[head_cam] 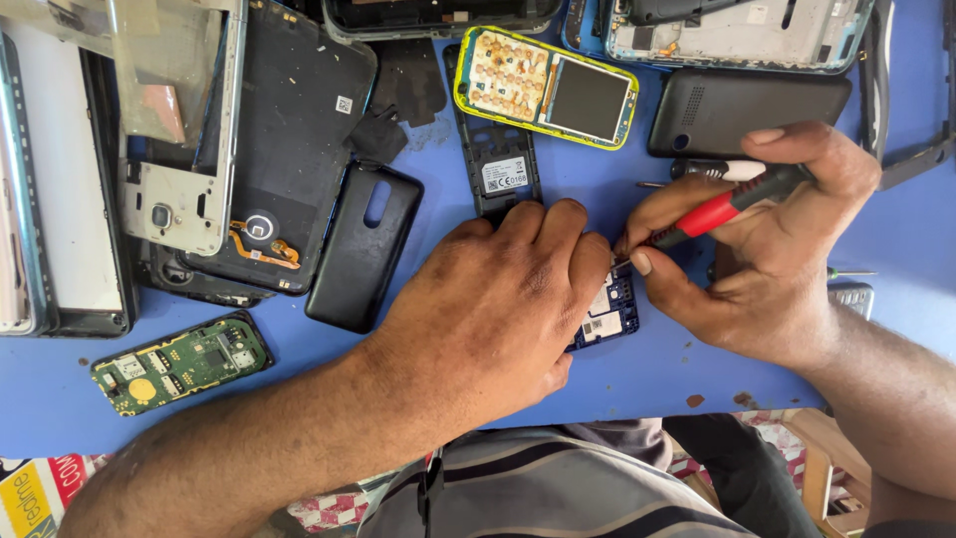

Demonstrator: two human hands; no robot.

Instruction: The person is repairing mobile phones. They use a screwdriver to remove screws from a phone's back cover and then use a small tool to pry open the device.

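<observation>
Left hand (498, 304) lies palm down, fingers curled together, pressing on a small blue phone frame (609, 317); most of the frame is hidden under the hand, only its right end with white labels shows. Right hand (762, 249) is pinched shut on a red-and-black screwdriver (719, 209), thumb and index clamped round the handle, tip angled down-left to where the left fingertips meet the frame. Exact tip contact is hidden.

Frame sits on the blue table (637, 384), near the front edge, just ahead of the person's torso.

Room: tight. Just beyond the left fingers is a narrow dark phone chassis (501, 164); beyond that, a yellow-edged keypad phone (546, 88). A dark phone back cover (747, 110) lies just above the right hand. Left of the left hand, a black case with an oval cutout (364, 249), and near the front edge a green circuit board (181, 362). Bare table between board and left forearm.

Pose: both forearms come in from the bottom, left diagonal from lower left, right from lower right, wrists converging over the frame.
</observation>
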